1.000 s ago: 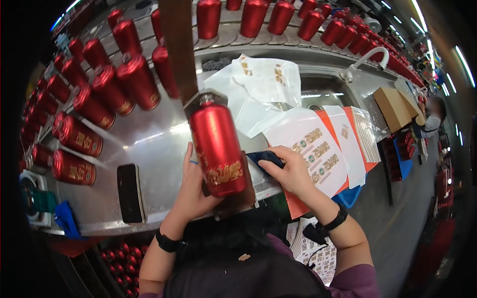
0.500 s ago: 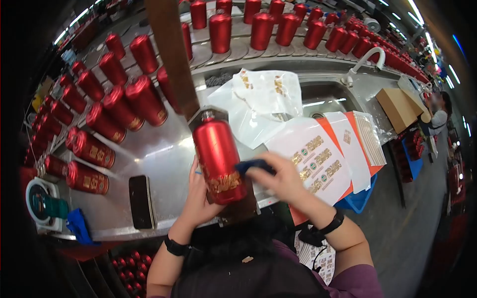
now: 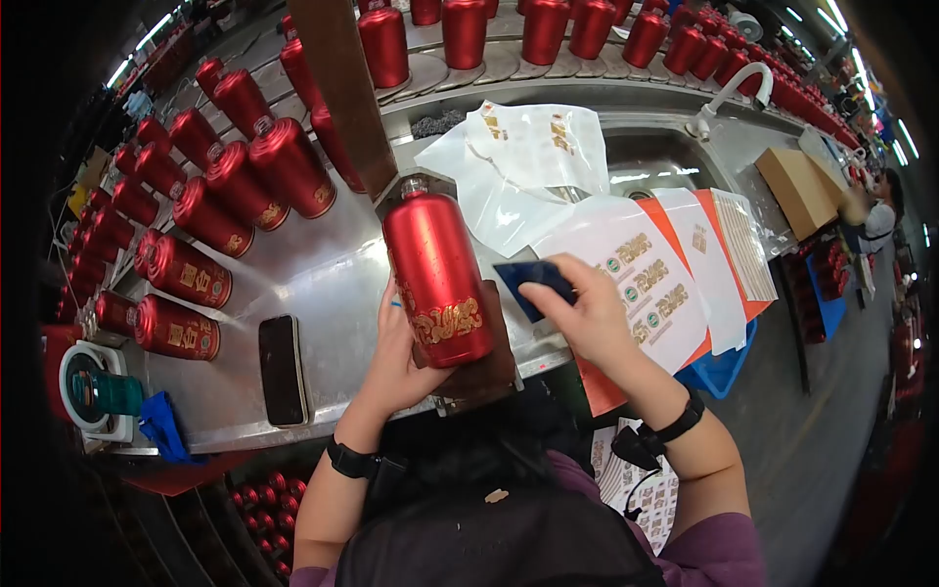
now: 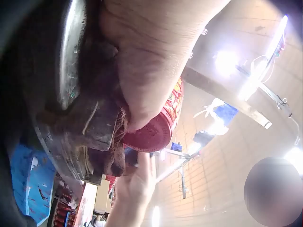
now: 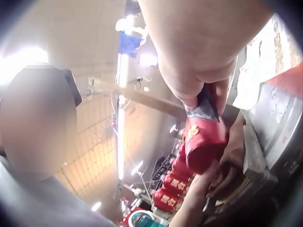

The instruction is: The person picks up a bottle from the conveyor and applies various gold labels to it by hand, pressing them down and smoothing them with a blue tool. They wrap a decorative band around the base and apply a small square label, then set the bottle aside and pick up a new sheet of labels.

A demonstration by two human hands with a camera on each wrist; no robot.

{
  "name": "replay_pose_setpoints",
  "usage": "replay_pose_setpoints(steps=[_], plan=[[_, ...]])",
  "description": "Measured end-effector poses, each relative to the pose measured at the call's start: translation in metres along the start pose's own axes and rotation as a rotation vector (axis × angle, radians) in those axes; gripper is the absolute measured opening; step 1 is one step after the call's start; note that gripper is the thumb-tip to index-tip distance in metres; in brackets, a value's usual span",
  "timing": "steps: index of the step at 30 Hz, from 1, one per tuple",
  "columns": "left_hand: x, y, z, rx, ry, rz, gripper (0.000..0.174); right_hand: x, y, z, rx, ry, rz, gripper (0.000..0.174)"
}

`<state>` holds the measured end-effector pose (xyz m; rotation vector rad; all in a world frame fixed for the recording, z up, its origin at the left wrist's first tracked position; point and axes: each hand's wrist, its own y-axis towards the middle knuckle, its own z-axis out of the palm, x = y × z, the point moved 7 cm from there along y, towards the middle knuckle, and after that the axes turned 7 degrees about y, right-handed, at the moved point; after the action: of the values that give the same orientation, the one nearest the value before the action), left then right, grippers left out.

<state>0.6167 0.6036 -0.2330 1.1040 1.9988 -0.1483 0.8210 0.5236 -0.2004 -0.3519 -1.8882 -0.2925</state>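
Note:
A glossy red bottle [image 3: 438,266] with a gold pattern around its lower part leans on a brown stand [image 3: 504,357], its base towards the person. My left hand [image 3: 396,357] holds it low on its left side, thumb near the base and fingers partly hidden behind it. In the left wrist view, the round base [image 4: 149,135] shows beside that hand. My right hand [image 3: 592,308] pinches a thin, flat, dark blue scraper [image 3: 533,284] between thumb and fingers. In the head view the scraper is just right of the bottle, with a gap between them.
Printed sheets [image 3: 626,235] and clear film [image 3: 538,147] lie right of the bottle, near a sink [image 3: 655,176] with a white faucet [image 3: 714,103]. Several red bottles [image 3: 293,166] stand to the left. A phone [image 3: 284,372] lies on the metal table; a brown post [image 3: 342,98] rises behind.
My right hand first moved left, bringing the scraper to the bottle's lower right side, then drew back right, away from it. The left hand stays at the bottle. The head view shifted slightly.

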Motion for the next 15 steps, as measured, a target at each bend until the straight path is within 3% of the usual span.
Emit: replay_pose_setpoints(steps=[1,4,5,7,9,11,12,13,15], plan=[[0.000,0.000,0.001,0.017,0.013,0.009,0.068,0.001,-0.001,0.000,0.032,0.102,0.086,0.023],[0.001,-0.001,0.001,0.028,0.024,-0.003,0.068,0.032,-0.007,0.025,0.161,0.014,-0.169,0.022],[0.003,-0.002,0.001,0.027,0.026,-0.007,0.068,0.026,-0.002,0.023,0.164,0.017,-0.169,0.022],[0.007,-0.005,0.002,0.035,0.025,-0.039,0.070,0.003,0.015,0.004,0.094,-0.358,-0.159,0.020],[0.009,-0.009,-0.001,0.030,0.029,-0.075,0.069,0.003,0.021,-0.006,0.078,-0.342,-0.160,0.022],[0.005,-0.010,-0.007,0.018,0.025,-0.102,0.069,0.012,0.021,-0.026,-0.037,-0.125,-0.159,0.028],[-0.007,-0.007,-0.019,-0.004,0.122,-0.091,0.069,0.016,0.027,-0.038,-0.087,-0.097,-0.199,0.037],[-0.018,-0.006,-0.029,-0.030,0.215,-0.079,0.069,0.004,0.037,-0.049,-0.024,-0.029,0.012,0.039],[-0.026,-0.013,-0.039,-0.112,0.293,-0.135,0.075,-0.018,0.066,-0.063,-0.023,0.139,0.109,0.038]])
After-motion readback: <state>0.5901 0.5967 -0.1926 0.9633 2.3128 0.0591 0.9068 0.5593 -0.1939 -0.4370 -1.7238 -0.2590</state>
